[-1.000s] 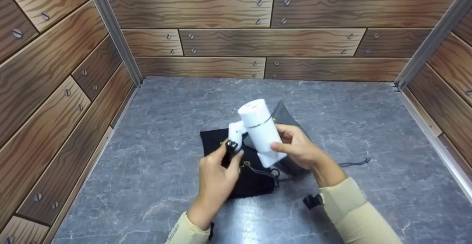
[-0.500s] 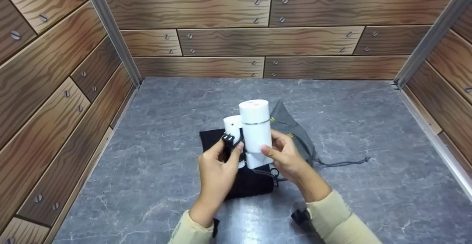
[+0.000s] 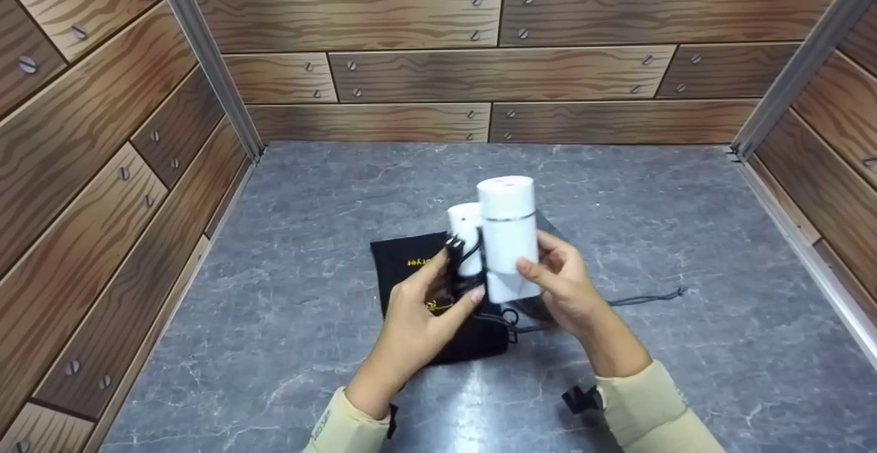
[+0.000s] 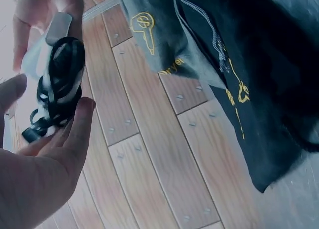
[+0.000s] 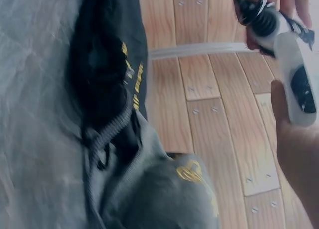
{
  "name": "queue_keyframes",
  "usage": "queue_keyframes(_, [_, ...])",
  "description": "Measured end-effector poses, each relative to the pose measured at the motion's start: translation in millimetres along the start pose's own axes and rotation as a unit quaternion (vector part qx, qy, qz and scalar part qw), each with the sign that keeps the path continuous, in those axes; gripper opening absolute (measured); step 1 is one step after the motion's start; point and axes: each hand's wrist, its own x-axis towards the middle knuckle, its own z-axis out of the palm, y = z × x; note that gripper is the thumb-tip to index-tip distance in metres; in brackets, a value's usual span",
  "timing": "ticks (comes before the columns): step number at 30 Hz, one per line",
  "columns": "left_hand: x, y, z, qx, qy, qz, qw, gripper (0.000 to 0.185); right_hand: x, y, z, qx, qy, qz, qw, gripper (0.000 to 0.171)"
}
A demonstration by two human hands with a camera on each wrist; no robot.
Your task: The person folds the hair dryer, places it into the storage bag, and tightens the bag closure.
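a white hair dryer point(image 3: 508, 244) is held in the air between the two hands, over the worktop point(image 3: 274, 288), its barrel point(image 3: 507, 199) standing roughly upright with a thin dark ring point(image 3: 510, 218) near the top. the right hand point(image 3: 569, 285) is clamped on the barrel, thumb across the near side and fingers reaching behind it. the left hand point(image 3: 414, 316) is clamped on the black cord point(image 4: 65, 74), which is bundled along the dryer's handle point(image 3: 464, 216); that spot is dark in the head view, so i cannot tell whether the fingertips also press the handle itself. the two-pronged plug point(image 3: 454, 244) points up beside the left index fingertip. below, a black drawstring bag point(image 3: 479, 343) lies on the worktop with yellow lettering point(image 3: 421, 262) on it. a grey drawstring bag point(image 5: 164, 199) lies against it, mostly hidden in the head view by the dryer and right hand, and its drawstring point(image 3: 647, 297) trails out to the right. pale sleeves point(image 3: 651, 405) reach both wrists, and the back wall point(image 3: 411, 76) carries a wood-plank pattern.
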Motion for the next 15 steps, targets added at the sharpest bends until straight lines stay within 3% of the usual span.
queue_keyframes(3, [-2.8,-4.1,-9.1,0.071,-0.01,0.0,0.9974,0.067,0.6,-6.6,-3.6,-0.012,0.052,-0.007,0.999,0.047])
queue_keyframes(6, [-7.2,-9.3,-20.3,0.146,-0.016,-0.016,0.989,0.05,0.3,-12.2,-8.2,-0.015,0.09,-0.006,0.996,0.05])
queue_keyframes(9, [-14.3,-14.2,-25.6,0.205,-0.063,-0.042,0.9758,0.035,-0.9,-16.8,-12.4,-0.019,0.106,-0.007,0.994,0.052])
queue_keyframes(12, [-22.4,-19.2,-21.0,0.27,-0.144,-0.051,0.9505,0.036,-1.0,-18.8,-14.5,-0.021,0.114,-0.01,0.993,0.052])
queue_keyframes(15, [-27.9,-24.2,-11.5,0.344,-0.194,-0.025,0.9181,0.04,-0.9,-18.6,-13.0,-0.025,0.116,-0.006,0.993,0.053])
